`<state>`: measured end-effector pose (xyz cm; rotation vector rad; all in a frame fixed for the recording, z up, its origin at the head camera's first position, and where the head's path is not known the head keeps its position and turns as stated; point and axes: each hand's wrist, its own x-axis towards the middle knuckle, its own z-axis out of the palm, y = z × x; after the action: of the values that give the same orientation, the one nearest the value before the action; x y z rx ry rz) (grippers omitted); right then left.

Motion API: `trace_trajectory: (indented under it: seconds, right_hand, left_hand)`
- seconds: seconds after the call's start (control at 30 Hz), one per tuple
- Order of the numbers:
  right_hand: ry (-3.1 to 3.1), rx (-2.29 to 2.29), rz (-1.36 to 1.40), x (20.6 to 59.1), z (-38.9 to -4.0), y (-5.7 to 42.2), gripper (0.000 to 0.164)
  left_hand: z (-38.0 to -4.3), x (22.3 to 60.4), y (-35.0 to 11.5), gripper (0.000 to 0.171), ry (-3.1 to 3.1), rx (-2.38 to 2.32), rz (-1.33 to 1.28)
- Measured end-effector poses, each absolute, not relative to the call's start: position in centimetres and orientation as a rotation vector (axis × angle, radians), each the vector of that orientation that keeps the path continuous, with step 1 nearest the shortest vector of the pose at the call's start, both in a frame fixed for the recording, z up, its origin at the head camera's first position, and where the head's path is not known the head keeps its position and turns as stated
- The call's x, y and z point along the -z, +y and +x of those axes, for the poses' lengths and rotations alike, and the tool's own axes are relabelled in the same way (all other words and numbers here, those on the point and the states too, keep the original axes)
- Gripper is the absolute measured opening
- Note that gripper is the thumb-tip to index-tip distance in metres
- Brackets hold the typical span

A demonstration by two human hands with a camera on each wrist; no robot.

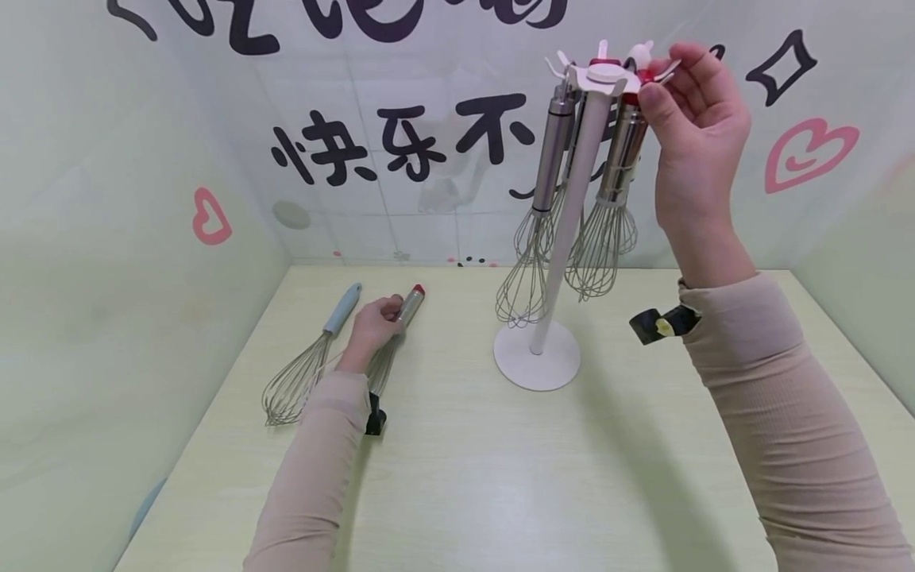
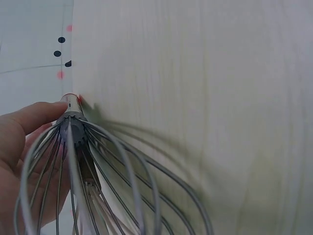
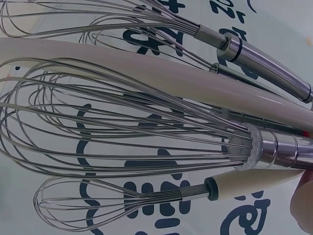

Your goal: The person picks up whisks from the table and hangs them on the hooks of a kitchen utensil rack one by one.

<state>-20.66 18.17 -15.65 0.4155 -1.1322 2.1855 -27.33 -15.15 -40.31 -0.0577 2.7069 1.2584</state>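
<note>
At the top of a white hanging stand, my right hand pinches the red-trimmed upper end of a silver-handled whisk. This whisk hangs with its wires downward beside the pole; only a bit of my right thumb shows at the right wrist view's edge. Down on the left, my left hand grips another silver-handled whisk with a red end. In the left wrist view its wire loops fan toward the camera, low over the table, and my thumb lies along the handle.
A blue-handled whisk lies left of my left hand. Other whisks hang from the stand, including a steel-handled one and a cream-handled one. The stand's round base rests on the pale table. A printed backdrop rises behind.
</note>
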Motion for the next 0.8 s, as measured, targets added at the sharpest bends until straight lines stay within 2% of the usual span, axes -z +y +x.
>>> trace_trajectory:
  seconds: [0.5,0.8]
  right_hand:
    - [-1.100,-2.226,0.406,15.73,-20.67,18.22,0.036]
    - [-1.129,-2.203,0.411,15.68,-20.66,18.17,0.026]
  left_hand:
    - [-27.27,40.37,-14.83,0.059,2.673,-1.164,0.023]
    - [-27.25,40.28,-14.73,0.056,2.695,-1.126,0.037]
